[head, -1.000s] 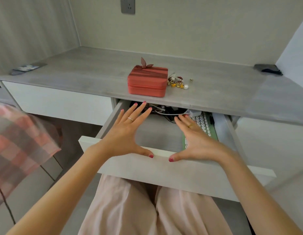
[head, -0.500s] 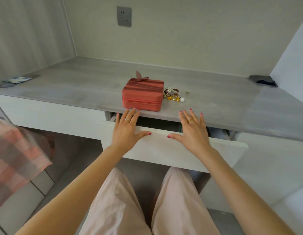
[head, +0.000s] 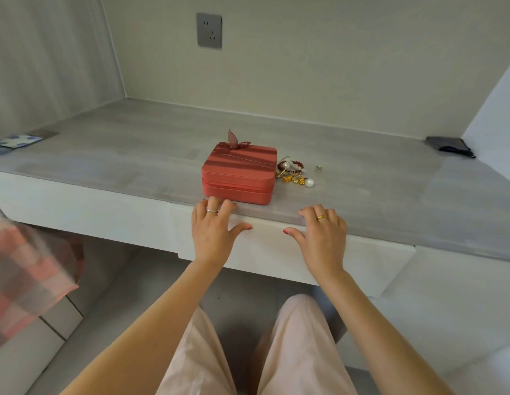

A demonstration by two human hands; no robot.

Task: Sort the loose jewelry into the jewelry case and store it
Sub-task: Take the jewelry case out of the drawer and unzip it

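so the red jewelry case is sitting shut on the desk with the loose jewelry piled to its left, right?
Not quite. In the head view the red jewelry case does sit shut on the desk, but the loose jewelry lies to its right, not its left.

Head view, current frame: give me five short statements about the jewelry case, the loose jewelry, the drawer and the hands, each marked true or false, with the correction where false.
1. The red jewelry case is closed and sits on the desk top. True.
2. The loose jewelry lies inside the case. False: it lies on the desk top just right of the closed case.
3. The drawer stands wide open. False: its front sits about flush under the desk edge.
4. Both the left hand and the right hand rest with spread fingers on the drawer front. True.
5. The right hand holds a pearl. False: the pearl lies on the desk top, and the hand holds nothing.
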